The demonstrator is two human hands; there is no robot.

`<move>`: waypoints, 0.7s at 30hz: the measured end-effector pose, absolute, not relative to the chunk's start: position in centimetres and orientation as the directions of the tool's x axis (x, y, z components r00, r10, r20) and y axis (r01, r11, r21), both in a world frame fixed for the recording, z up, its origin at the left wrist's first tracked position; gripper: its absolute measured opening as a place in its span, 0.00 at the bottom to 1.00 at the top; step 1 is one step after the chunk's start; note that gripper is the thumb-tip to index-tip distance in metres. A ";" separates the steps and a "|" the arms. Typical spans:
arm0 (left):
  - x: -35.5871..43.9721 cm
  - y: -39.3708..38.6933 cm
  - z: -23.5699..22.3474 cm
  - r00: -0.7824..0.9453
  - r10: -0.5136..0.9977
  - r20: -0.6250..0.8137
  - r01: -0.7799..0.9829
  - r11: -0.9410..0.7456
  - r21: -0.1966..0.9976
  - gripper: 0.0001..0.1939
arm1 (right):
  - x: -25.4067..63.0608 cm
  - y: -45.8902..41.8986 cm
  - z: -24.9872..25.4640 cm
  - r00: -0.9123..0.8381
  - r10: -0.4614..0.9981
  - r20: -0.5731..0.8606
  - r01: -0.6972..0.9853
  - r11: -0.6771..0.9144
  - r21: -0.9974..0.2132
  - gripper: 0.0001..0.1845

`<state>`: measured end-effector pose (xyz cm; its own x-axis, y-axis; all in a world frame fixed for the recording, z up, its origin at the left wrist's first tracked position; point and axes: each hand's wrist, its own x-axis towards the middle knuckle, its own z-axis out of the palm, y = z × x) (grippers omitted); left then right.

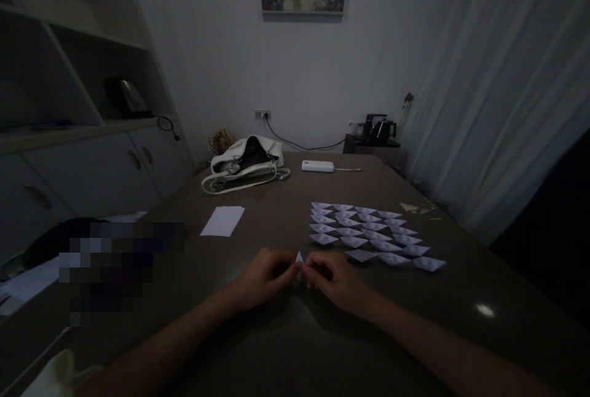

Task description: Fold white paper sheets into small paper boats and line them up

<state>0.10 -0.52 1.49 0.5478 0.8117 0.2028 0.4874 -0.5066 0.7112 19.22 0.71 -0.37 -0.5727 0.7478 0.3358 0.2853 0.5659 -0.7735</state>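
Between my two hands is a small piece of folded white paper (pixel 299 258), its pointed tip sticking up above the fingers. My left hand (pixel 271 273) pinches it from the left with thumb and fingers. From the other side my right hand (pixel 332 275) grips it too, fingers curled and the thumb close to the left one. Most of the paper is hidden by the fingers. To the right stand several folded paper boats (pixel 353 241) in rough rows. A small stack of white paper sheets (pixel 223 222) lies to the left, beyond my left hand.
A white handbag (pixel 249 163) rests at the table's far left, near a white power bank (pixel 318 166) with a cable. Paper scraps (pixel 417 208) lie by the right edge. Behind the dark table (pixel 258 348) stand kettles (pixel 381 129) on a small cabinet.
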 end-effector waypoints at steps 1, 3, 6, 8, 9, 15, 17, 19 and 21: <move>0.1 -0.5 1.4 0.542 0.817 0.197 0.496 -0.500 0.710 0.17 | 19.2 0.7 -0.3 -0.570 0.747 0.343 0.284 0.571 -0.770 0.13; 0.0 -0.4 1.3 0.535 0.825 0.184 0.505 -0.486 0.713 0.17 | 19.2 0.6 -0.3 -0.561 0.751 0.347 0.280 0.567 -0.775 0.14; -0.1 -0.5 1.2 0.528 0.832 0.172 0.489 -0.463 0.739 0.18 | 19.2 0.7 -0.5 -0.540 0.779 0.319 0.254 0.512 -0.821 0.14; -0.2 -0.5 1.3 0.523 0.835 0.169 0.467 -0.447 0.763 0.19 | 19.2 0.8 -0.7 -0.528 0.799 0.287 0.219 0.455 -0.863 0.14; -0.2 -0.6 1.4 0.522 0.836 0.169 0.456 -0.440 0.773 0.19 | 19.1 0.9 -0.9 -0.528 0.805 0.272 0.200 0.429 -0.881 0.14; -0.3 -0.6 1.5 0.543 0.819 0.184 0.399 -0.445 0.802 0.19 | 19.0 1.2 -1.0 -0.530 0.803 0.273 0.133 0.397 -0.908 0.15; -0.3 -0.6 1.5 0.547 0.815 0.191 0.382 -0.446 0.809 0.19 | 19.0 1.2 -0.9 -0.533 0.803 0.267 0.120 0.384 -0.916 0.14; -0.3 -0.6 1.5 0.556 0.807 0.198 0.369 -0.453 0.812 0.18 | 19.0 1.1 -0.9 -0.531 0.804 0.267 0.108 0.377 -0.920 0.12; -0.3 -0.6 1.5 0.566 0.799 0.204 0.361 -0.463 0.810 0.16 | 19.0 1.1 -1.1 -0.526 0.808 0.266 0.102 0.370 -0.924 0.10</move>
<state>-0.29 -0.59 1.50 0.5657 0.7989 0.2042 0.3609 -0.4625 0.8098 19.02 1.09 -1.07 -0.5257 0.8081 0.2657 0.1016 0.3697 -0.9236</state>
